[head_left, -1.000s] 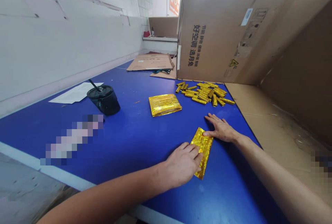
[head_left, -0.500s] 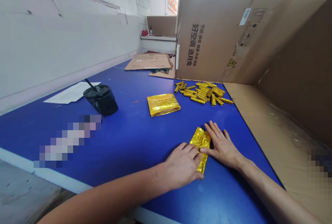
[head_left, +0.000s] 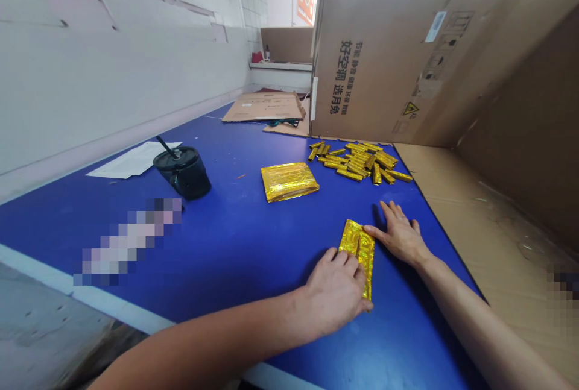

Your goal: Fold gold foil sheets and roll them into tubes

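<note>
A folded gold foil sheet (head_left: 351,234) lies flat on the blue table, with a lengthwise seam down its middle. My left hand (head_left: 337,293) holds it down at its near half, fingers bent over the foil and thumb at the near edge. That hand hides part of the foil. To the right, my right hand (head_left: 402,238) is open with fingers spread, its thumb tip at the foil's far right corner. Farther off lies a flat stack of gold foil (head_left: 289,182). Behind and to the right is a heap of small gold foil tubes (head_left: 357,161).
A black lidded cup (head_left: 183,173) with a straw stands at the left beside white paper (head_left: 129,161). A large cardboard box (head_left: 384,70) rises behind the tubes, and cardboard (head_left: 452,215) borders the table's right side. A flat cardboard piece (head_left: 265,106) lies at the back.
My right hand has slid off the foil's right side, leaving its thumb at the far corner. The foil's right half lies flatter now. My left hand stays on the foil.
</note>
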Available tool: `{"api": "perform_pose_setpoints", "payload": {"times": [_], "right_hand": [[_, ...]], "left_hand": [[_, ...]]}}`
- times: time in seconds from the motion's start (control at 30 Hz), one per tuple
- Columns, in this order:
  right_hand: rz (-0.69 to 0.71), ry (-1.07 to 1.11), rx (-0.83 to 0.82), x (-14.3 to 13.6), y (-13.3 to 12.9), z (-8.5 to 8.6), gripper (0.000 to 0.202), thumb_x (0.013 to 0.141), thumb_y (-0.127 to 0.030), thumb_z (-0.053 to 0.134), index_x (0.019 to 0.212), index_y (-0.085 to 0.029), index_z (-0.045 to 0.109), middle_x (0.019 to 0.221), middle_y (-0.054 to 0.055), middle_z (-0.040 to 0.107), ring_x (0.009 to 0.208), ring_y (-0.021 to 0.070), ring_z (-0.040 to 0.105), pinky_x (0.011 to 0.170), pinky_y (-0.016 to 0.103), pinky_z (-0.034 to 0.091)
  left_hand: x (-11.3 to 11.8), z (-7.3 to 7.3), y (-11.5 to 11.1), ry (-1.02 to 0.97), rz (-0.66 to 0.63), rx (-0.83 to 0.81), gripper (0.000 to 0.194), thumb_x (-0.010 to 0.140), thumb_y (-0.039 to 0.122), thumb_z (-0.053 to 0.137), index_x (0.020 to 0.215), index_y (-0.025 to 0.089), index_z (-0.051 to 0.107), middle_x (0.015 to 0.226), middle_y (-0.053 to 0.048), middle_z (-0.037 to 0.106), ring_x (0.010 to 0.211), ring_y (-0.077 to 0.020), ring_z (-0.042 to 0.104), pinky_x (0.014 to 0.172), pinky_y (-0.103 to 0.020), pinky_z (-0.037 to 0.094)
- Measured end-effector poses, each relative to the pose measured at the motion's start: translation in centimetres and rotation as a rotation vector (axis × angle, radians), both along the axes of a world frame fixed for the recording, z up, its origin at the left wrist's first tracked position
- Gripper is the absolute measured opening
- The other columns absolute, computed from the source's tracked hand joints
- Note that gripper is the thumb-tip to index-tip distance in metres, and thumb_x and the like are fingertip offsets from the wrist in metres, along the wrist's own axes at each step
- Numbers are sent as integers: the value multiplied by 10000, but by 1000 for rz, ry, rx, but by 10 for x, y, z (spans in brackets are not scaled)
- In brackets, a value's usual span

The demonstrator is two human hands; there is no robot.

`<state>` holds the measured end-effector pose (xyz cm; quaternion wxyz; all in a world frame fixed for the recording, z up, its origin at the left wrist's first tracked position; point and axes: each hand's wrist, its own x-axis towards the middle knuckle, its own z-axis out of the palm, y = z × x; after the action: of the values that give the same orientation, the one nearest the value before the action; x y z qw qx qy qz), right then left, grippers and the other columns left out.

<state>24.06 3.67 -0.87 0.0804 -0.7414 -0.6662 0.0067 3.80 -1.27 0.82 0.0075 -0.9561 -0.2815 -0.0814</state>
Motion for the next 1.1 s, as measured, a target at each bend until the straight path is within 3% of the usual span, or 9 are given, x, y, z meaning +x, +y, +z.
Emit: {"api": "perform_pose_setpoints", "payload": {"times": [0.2,0.3,0.43,0.57,0.77,0.87,0.97,1.03,1.1], "right_hand": [[175,-51,-27,-22,-11,3,884,692,-692,331,1358,-144,138,1417,150,84,1279,292,41,956,561,147],[175,-56,-79,-22,-9,-2,874,701,-689,310,1358,-137,143,1413,156,104,1276,301,51,955,568,133],[178,-63,-95,-17,-4,-6,859,709,-685,304,1360,-150,136,1415,145,109,1276,303,43,957,571,115],[185,-63,-102,-18,-5,-5,864,705,-696,290,1360,-154,140,1415,143,110,1277,302,42,959,566,111],[173,-55,-102,-19,-5,-6,881,685,-719,286,1358,-166,154,1416,133,115,1275,312,41,953,579,113],[176,-59,-102,-19,-5,-6,867,690,-708,301,1359,-175,153,1418,126,118,1275,313,40,956,576,109],[178,-63,-112,-19,-5,-4,875,688,-708,305,1359,-167,152,1416,131,120,1275,312,45,956,574,114],[177,-62,-113,-19,-5,-2,888,684,-716,297,1357,-155,158,1414,140,122,1275,311,52,955,574,119],[179,-59,-112,-20,-6,-1,895,682,-723,286,1355,-146,167,1412,146,125,1275,311,57,956,572,118]], "left_hand": [[2,-1,-4,-16,31,-13,483,763,524,469,1035,130,531,1011,-80,543,973,-223,446,823,-351,341],[0,-5,-5,-26,34,-6,521,772,523,455,1096,117,501,1096,-96,519,1033,-231,425,860,-354,326],[-5,-10,-5,-10,-34,-2,571,826,501,365,1204,76,410,1261,-122,415,1203,-232,281,982,-358,200],[-18,-8,-9,-9,-128,-101,704,798,589,311,1273,69,306,1319,-135,338,1251,-229,203,1014,-357,140],[-30,5,-14,-48,-242,-175,718,753,605,395,1228,68,365,1282,-156,377,1209,-249,283,1002,-345,198],[-22,8,-7,-55,-254,-189,590,740,588,439,1056,96,512,1095,-128,526,1065,-242,437,898,-317,344],[-11,7,1,-54,-241,-177,566,724,608,441,973,110,545,916,-100,572,889,-235,516,791,-331,408],[-6,5,3,-76,-231,-160,623,701,627,453,1026,100,522,952,-109,562,915,-247,506,818,-346,393],[-6,4,1,-98,-224,-162,693,686,637,465,1109,87,473,1118,-137,501,1060,-267,432,902,-350,335]]}}
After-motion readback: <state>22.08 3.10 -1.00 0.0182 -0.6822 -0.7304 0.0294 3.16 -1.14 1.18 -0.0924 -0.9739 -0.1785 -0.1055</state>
